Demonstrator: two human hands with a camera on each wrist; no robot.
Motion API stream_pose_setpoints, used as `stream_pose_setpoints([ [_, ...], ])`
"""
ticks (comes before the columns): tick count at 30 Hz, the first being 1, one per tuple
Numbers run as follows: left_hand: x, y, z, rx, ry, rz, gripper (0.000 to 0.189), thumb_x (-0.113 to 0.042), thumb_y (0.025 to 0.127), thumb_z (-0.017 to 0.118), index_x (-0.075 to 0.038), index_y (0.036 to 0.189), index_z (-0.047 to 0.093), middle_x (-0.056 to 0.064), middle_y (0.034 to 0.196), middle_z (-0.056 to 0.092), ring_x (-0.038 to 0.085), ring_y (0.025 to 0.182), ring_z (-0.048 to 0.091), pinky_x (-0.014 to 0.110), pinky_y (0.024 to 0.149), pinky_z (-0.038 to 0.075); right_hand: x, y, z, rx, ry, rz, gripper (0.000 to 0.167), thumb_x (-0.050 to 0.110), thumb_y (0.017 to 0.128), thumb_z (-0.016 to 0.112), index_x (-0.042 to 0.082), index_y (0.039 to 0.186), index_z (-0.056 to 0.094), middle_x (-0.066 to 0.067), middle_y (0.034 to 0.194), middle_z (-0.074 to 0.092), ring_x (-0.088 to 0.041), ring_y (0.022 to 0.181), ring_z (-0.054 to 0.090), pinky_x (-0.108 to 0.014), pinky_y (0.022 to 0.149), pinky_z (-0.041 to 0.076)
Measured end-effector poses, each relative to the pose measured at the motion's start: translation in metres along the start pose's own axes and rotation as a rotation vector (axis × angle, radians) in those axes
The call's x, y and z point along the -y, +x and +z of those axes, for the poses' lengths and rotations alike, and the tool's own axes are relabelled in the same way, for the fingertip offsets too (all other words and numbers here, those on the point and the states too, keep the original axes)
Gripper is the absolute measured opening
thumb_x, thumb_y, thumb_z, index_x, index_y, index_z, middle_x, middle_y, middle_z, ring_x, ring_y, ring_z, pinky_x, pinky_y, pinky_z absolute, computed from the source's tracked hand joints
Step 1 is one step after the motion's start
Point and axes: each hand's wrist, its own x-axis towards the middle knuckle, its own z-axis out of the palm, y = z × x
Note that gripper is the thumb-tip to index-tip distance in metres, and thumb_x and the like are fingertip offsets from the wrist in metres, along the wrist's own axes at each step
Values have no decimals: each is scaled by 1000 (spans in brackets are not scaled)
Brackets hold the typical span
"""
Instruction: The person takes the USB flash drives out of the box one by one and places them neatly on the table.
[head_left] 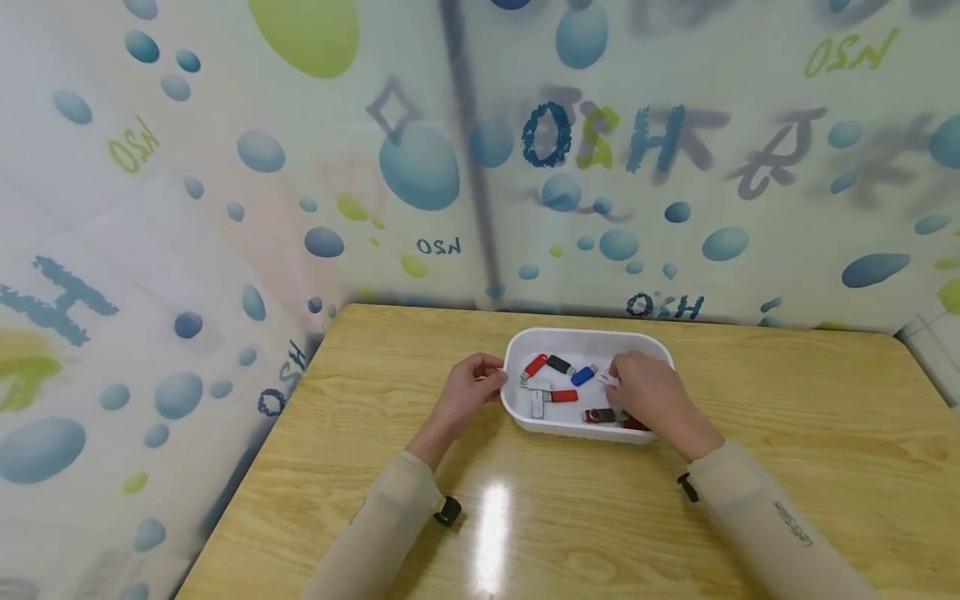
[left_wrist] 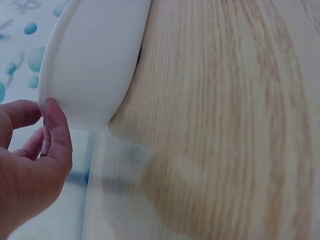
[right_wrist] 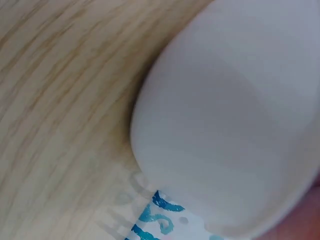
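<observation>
Our sleeves [head_left: 390, 521] lie nearest; our left hand [head_left: 465, 392] pinches the white bin [head_left: 570, 428], best held steady while our right hand [head_left: 652, 392] pinches a white stick [head_left: 608, 380].

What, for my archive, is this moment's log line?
left hand: holds white bin | right hand: holds white USB stick inside bin

Wall [head_left: 525, 233] shows mirrored "H2O" [head_left: 655, 142]; lettering [head_left: 793, 525] on right sleeve [head_left: 757, 500] seems unreadable.

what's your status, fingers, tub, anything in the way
Left fingers pinching rim of white tub. Right fingers inside, apparently pinching white USB stick. Other sticks nearby, one dark-red stick partly hidden.
</observation>
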Motion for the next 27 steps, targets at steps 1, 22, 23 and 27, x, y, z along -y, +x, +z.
stream_pose_setpoints([
  [1,0,0,0,-1,0,1,23,-4,100,64,7,120,64,12,102,62,26,92,63,39,82,62,0,-2,-2,-15,9,-1,16,15,93,75,0,97,70,-6,81,58,-22,73,53,-34,65,46],
  [22,2,2,-1,-4,-29,-30,23,-4,98,66,6,119,65,12,101,64,17,83,62,30,76,60,-19,-65,-35,-214,155,46,32,22,94,77,-5,109,69,-9,88,67,-24,77,58,-38,66,52],
  [23,2,2,-1,-4,-29,-30,23,-4,98,66,6,119,65,12,102,64,17,83,62,31,76,60,-20,-67,-36,-224,160,53,32,22,94,77,-5,110,69,-10,89,67,-24,78,58,-38,67,52],
  [27,3,3,-1,-8,-26,-29,25,-5,99,66,7,120,64,12,103,64,17,83,62,34,78,60,-29,-76,-38,-241,174,83,35,23,94,77,-5,112,69,-11,90,68,-24,79,59,-36,66,51],
])
